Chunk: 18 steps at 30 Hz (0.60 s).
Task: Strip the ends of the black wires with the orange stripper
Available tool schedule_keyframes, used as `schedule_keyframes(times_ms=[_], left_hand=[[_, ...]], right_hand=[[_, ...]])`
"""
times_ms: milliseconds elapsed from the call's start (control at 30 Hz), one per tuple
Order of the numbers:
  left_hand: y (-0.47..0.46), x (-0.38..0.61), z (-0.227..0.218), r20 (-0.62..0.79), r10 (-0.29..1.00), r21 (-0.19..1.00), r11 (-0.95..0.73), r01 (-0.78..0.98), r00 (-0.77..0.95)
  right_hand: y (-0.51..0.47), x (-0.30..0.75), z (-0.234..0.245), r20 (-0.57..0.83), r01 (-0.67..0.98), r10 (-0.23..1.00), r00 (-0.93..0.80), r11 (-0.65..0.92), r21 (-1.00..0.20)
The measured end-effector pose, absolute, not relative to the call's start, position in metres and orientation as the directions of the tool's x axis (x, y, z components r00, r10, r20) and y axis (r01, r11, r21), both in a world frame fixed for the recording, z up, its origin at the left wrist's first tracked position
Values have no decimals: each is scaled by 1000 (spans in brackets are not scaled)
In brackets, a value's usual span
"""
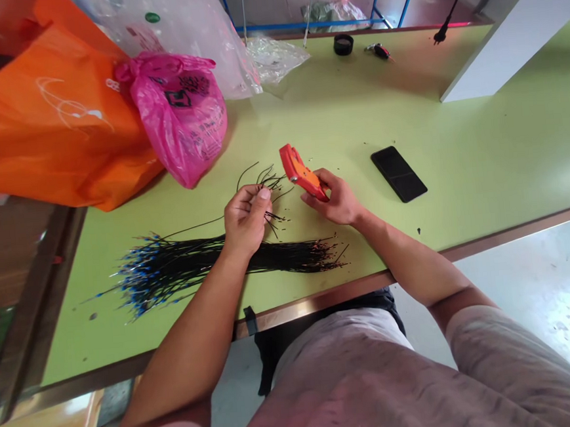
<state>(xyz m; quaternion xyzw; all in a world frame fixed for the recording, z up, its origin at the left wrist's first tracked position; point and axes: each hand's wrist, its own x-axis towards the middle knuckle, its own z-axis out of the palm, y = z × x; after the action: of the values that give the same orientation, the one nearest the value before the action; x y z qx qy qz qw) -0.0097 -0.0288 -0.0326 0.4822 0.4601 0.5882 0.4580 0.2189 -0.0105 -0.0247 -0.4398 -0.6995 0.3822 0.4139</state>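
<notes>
My left hand (248, 219) pinches a thin black wire (194, 225) between thumb and fingers, just above a thick bundle of black wires (194, 260) lying on the green table. The bundle has blue tips at its left end and coppery ends at its right. Loose short black wires (270, 178) stick out around and behind that hand. A red and orange wire stripper (304, 174) is in my right hand (336, 199), its head tilted up and left, apart from the wires. Small black scraps (285, 220) lie between the hands.
A black phone (399, 173) lies right of my right hand. At the back left stand an orange bag (62, 139), a pink plastic bag (181, 116) and clear plastic bags (186, 30). A black cap (343, 44), keys (379, 51), a hanging plug (441, 35) and a white post (499, 45) are farther back.
</notes>
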Motion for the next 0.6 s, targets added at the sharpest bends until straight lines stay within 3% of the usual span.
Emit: schedule_keyframes(times_ms=[133, 367, 600], left_hand=[[-27, -10, -34, 121, 986, 979, -138, -154, -112], [-26, -11, -40, 119, 992, 986, -123, -110, -42], [-27, -8, -40, 120, 989, 980, -132, -149, -87]], right_hand=[[-13, 216, -28, 273, 384, 900, -339, 397, -833], [-15, 213, -34, 356, 437, 877, -323, 472, -766], [-18, 211, -33, 418, 507, 810, -412, 584, -633]])
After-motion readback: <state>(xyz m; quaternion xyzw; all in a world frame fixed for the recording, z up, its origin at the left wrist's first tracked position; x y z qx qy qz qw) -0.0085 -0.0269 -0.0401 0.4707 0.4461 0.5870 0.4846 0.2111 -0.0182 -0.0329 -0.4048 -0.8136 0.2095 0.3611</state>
